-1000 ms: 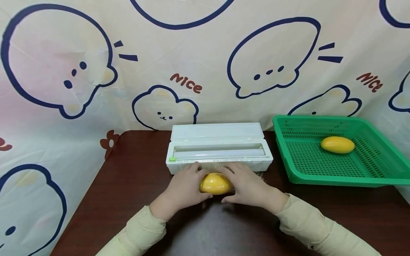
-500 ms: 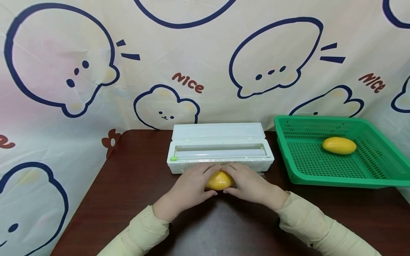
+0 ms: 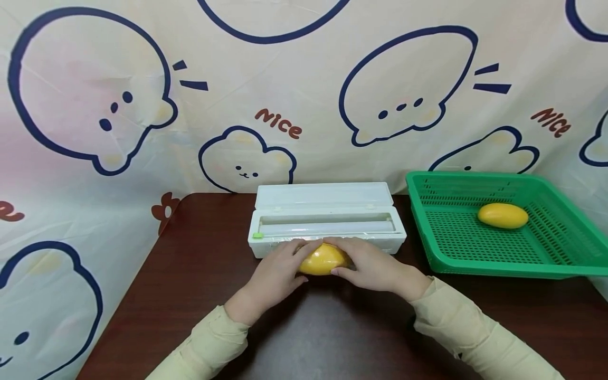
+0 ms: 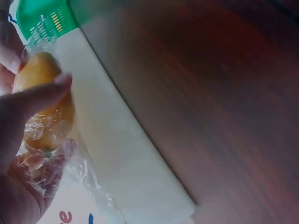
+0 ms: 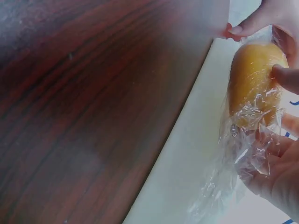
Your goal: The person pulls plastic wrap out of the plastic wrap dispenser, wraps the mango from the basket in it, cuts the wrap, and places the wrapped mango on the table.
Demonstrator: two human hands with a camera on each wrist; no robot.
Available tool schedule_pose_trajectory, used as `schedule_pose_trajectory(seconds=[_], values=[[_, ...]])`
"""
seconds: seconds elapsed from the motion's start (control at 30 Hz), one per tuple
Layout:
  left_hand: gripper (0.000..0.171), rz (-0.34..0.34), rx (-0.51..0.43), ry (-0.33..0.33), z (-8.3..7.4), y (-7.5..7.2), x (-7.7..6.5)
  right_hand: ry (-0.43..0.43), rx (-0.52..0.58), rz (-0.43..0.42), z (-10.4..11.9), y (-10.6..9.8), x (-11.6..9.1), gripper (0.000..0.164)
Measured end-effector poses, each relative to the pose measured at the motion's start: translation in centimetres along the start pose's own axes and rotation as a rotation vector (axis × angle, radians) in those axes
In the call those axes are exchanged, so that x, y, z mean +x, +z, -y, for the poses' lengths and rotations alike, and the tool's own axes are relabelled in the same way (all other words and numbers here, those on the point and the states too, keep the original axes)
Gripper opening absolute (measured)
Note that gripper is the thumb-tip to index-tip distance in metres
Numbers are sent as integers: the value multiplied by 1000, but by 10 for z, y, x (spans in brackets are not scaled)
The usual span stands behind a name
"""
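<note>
A yellow mango is held between both hands, close in front of the cling film dispenser. My left hand grips its left end, and my right hand grips its right end. In the left wrist view, crinkled cling film covers the mango, with the left thumb lying across it. Bunched film gathers at the mango's near end in the right wrist view, over the right fingers. The dispenser is a white box with its lid up and a film roll inside.
A green basket stands on the right of the dark wooden table, with another mango lying in it. A green slider sits at the dispenser's left front edge. A printed cloth hangs behind.
Both hands have lifted the mango slightly and moved it toward the dispenser. Their fingers came closer together over it half a second ago, and more of it shows again now.
</note>
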State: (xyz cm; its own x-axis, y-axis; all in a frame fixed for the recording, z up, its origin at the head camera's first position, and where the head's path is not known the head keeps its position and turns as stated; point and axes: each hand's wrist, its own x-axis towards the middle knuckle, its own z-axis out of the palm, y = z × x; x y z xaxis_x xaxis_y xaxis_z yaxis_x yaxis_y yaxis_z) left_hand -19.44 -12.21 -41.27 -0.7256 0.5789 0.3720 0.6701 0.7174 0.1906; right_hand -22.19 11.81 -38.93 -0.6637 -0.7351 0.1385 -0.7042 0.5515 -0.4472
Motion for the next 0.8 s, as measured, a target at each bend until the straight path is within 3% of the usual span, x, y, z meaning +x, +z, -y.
schedule_pose_trajectory(seconds=[0.17,0.4,0.6,0.8], values=[[73,-35,-39,-19,1,0,1,-5,-53,-47,0,3,-2,66],[70,-18,-97,-89,4,-2,1,-144,-352,-175,1,13,1,81],[75,-37,-3,-48,0,-4,5,-165,-340,-237,-1,16,5,71],[85,-87,110,-1,-6,-6,13,-160,-323,-237,-4,17,8,71]])
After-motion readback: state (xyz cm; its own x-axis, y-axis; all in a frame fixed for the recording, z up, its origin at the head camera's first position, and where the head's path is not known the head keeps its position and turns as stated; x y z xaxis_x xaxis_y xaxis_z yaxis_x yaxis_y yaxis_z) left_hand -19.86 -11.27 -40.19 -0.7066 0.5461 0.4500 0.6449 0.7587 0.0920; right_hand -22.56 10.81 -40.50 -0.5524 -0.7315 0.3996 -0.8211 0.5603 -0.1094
